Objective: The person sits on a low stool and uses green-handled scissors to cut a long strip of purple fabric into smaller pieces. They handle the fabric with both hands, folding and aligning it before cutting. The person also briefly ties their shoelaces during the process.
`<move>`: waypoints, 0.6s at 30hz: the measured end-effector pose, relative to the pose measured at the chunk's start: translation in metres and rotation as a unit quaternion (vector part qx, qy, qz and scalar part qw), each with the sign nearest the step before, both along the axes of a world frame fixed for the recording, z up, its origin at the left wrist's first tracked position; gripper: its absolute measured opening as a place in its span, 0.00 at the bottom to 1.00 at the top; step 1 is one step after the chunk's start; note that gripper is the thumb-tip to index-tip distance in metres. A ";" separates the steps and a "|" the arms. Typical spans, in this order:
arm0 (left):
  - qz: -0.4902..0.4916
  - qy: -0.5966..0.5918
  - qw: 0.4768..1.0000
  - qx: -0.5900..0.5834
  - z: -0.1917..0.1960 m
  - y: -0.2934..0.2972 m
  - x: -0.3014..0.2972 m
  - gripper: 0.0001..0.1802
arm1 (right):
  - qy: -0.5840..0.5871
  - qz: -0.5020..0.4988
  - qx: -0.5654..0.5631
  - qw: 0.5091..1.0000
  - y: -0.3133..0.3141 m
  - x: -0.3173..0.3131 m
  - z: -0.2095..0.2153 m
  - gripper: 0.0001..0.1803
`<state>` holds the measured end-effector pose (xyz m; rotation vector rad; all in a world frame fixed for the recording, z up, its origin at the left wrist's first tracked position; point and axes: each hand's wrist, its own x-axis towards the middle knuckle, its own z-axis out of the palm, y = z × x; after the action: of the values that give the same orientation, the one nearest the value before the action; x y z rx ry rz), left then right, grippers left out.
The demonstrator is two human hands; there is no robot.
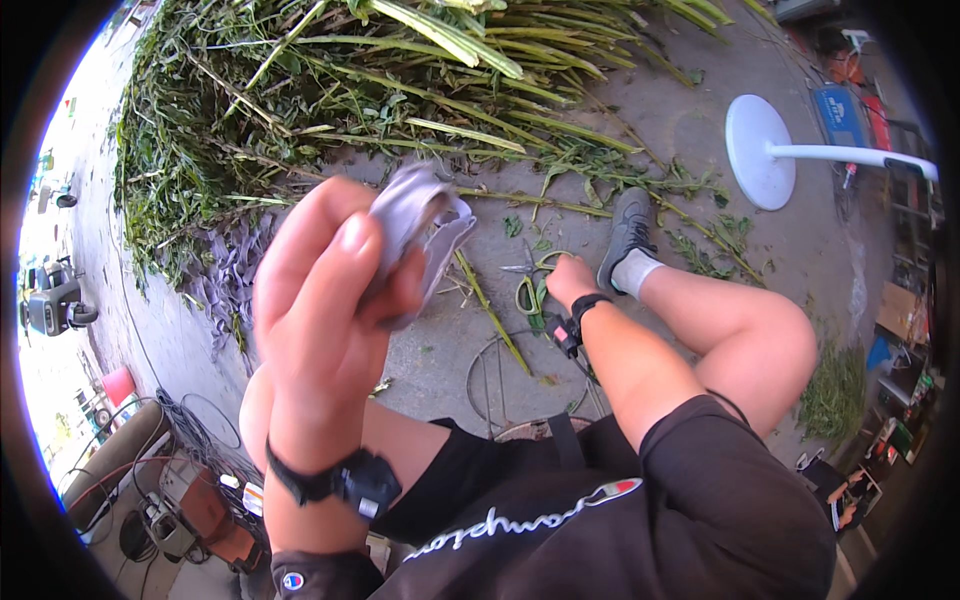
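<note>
Raised close to the camera, my left hand is closed around a folded greyish-purple cloth strip; the strip and fingertips are slightly blurred. Lower and to the right, my right hand grips a pair of scissors with yellow-green handles, the blades pointing left above the floor. Several similar cloth strips lie heaped on the left, beside a large pile of cut leafy stalks. One loose stalk rests on the concrete between my hands.
A white round-based stand lies on its side at the right. Near my knees is a round wire frame. An orange-red machine with tangled cables occupies the lower left. My shoe is beside the scissors.
</note>
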<state>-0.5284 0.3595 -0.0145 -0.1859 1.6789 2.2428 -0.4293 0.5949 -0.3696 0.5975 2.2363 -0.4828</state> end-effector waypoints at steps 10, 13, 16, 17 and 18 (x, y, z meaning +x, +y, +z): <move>0.064 -0.016 0.994 -0.088 -0.012 -0.006 -0.007 0.12 | 0.121 0.300 0.075 0.943 0.018 0.012 -0.076 0.12; 0.071 -0.027 0.992 -0.097 -0.009 -0.004 -0.011 0.10 | 0.105 0.366 0.016 0.924 0.018 0.004 -0.068 0.14; 0.048 0.007 0.995 -0.091 -0.011 -0.002 -0.013 0.11 | 0.048 0.361 -0.032 0.931 0.010 0.000 -0.050 0.16; 0.043 0.011 0.996 -0.081 -0.010 -0.003 -0.013 0.11 | 0.069 0.348 -0.040 0.934 0.007 -0.001 -0.041 0.17; 0.038 0.014 0.997 -0.067 -0.011 -0.005 -0.012 0.10 | 0.051 0.323 -0.035 0.944 0.003 -0.006 -0.026 0.18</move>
<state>-0.5402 0.3548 -0.0254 -0.2567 1.8686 2.1968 -0.4352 0.5976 -0.3958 -0.2168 2.3327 -0.2524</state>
